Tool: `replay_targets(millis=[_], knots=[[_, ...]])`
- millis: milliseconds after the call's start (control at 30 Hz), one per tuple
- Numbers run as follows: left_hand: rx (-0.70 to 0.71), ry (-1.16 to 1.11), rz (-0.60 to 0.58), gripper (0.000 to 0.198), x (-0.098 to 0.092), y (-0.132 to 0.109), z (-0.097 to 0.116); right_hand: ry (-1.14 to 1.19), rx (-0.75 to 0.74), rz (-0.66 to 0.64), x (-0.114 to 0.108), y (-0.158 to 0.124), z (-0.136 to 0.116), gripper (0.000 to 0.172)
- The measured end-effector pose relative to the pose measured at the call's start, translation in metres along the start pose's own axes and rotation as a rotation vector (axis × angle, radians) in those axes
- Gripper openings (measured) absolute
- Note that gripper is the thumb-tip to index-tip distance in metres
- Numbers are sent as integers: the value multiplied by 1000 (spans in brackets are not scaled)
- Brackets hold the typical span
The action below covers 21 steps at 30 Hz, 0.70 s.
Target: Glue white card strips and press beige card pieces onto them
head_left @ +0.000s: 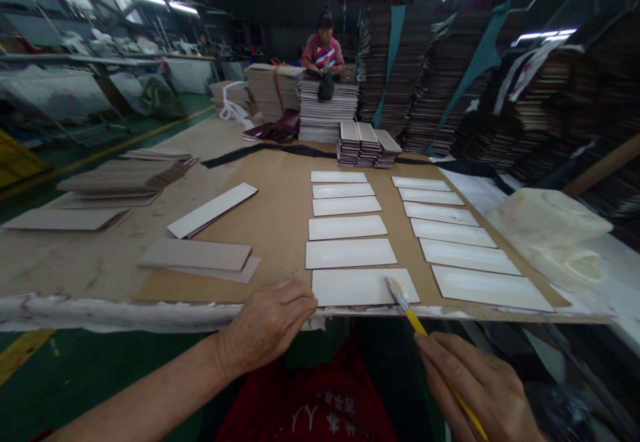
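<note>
Dressed in a red garment (305, 405), bottom centre of the frame, printed with white characters (340, 397), some large, some small. Bare along left forearm (150, 385), lower left, and over left hand (273, 315) and right hand (475, 382).

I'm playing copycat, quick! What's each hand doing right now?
Left hand: closed, at the near left corner of the white card under the yellow brush; can't tell if it's pinching the card.
Right hand: closed, holding the brush.

Left hand (277, 314) knuckles-up, fingers bunched; right hand (477, 375) curled, gripping
</note>
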State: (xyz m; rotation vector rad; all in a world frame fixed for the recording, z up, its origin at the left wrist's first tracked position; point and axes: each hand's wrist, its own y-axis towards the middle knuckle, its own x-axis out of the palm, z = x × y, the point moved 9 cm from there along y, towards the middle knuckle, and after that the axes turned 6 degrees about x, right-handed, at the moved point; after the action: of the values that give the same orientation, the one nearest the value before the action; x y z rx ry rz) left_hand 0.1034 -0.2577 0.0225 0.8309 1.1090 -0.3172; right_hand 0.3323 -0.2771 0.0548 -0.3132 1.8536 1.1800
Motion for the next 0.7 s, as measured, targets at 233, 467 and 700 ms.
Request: replay_targets(millis=[233,467,700], knots=[[2,0,9,19,1,-4,-1,251,27,4,40,35,-39,33],[12,-2,10,19,-1,-2,0,390,97,67,40,36,-25,37],[1,-36,12,18,-2,-1,-1,93,211,250,-22,0,29,37]])
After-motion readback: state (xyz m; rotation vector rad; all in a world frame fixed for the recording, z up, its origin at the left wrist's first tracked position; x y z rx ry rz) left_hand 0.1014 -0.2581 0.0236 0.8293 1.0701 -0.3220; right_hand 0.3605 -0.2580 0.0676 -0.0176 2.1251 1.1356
